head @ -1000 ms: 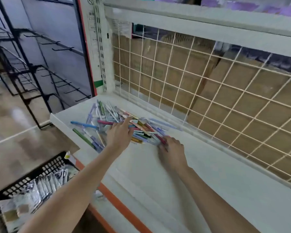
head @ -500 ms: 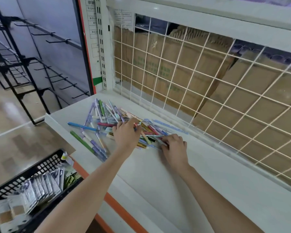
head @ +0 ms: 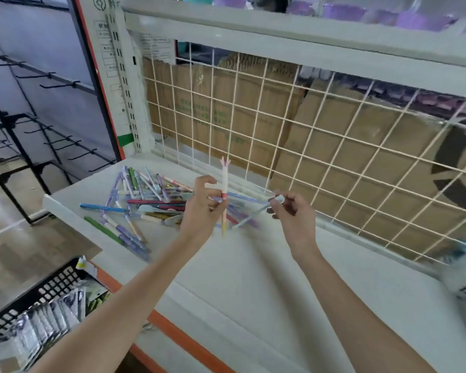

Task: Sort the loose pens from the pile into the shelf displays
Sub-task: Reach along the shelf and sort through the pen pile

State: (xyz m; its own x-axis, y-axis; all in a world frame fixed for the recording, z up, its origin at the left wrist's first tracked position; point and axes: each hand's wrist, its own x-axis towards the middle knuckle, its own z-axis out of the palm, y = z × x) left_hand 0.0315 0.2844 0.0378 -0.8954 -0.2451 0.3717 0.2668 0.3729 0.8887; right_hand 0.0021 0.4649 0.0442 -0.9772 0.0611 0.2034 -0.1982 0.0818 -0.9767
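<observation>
Both hands [head: 202,208] hold pens [head: 224,189]; shelf labels [head: 108,53] unreadable.

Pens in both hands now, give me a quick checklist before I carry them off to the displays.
1. Left hand grips the upright pink and white pen: ok.
2. Right hand pinches the slanted pale blue pen by its upper end: ok.
3. Both pens lifted off the pile of loose coloured pens: ok for the pink one, cannot tell for the blue one's lower tip.
4. Held pens apart from each other: cannot tell, blurred.
5. Target display in view: not ok, none clearly visible.
6. White shelf ahead of the hands bare: ok.
</observation>
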